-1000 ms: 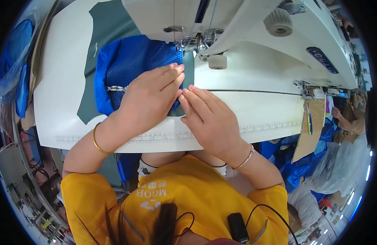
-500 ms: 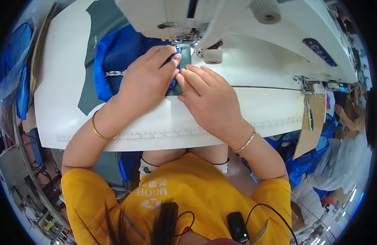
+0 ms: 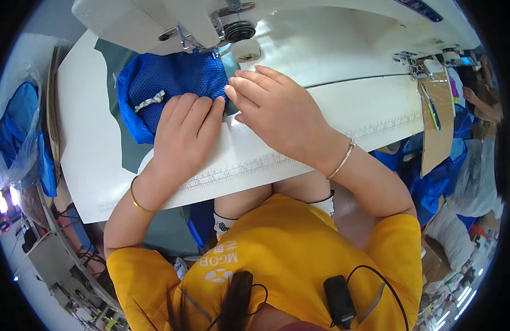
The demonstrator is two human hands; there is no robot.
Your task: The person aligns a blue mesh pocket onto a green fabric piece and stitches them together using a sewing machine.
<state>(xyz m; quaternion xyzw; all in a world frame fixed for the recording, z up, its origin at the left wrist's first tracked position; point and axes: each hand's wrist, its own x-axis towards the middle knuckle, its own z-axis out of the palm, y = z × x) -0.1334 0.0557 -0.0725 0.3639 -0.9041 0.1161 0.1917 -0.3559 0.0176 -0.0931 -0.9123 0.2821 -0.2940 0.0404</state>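
A blue mesh drawstring bag (image 3: pixel 183 71) lies on the sewing machine bed, its upper right edge close to the presser foot (image 3: pixel 215 53). A light braided cord (image 3: pixel 150 101) crosses its left part. My left hand (image 3: pixel 186 132) is closed over the bag's near edge, fingertips on the mesh and thumb hidden beneath. My right hand (image 3: pixel 282 110) is open, fingers stretched out towards the bag's right edge; whether the fingertips touch it I cannot tell. Dark green material (image 3: pixel 134 157) lies flat under the bag.
The white sewing machine head (image 3: pixel 139 22) overhangs the bag. A printed ruler (image 3: pixel 266 163) runs along the table's front edge. Cardboard (image 3: pixel 436 118) with pens hangs at the right. Blue material in clear plastic (image 3: pixel 20 118) is at the left, and another person's arm (image 3: pixel 484 107) shows far right.
My left hand has moved back from beside the needle onto the bag's near edge. The right hand's fingertips have separated from the left hand. The camera view has shifted, showing less of the machine head.
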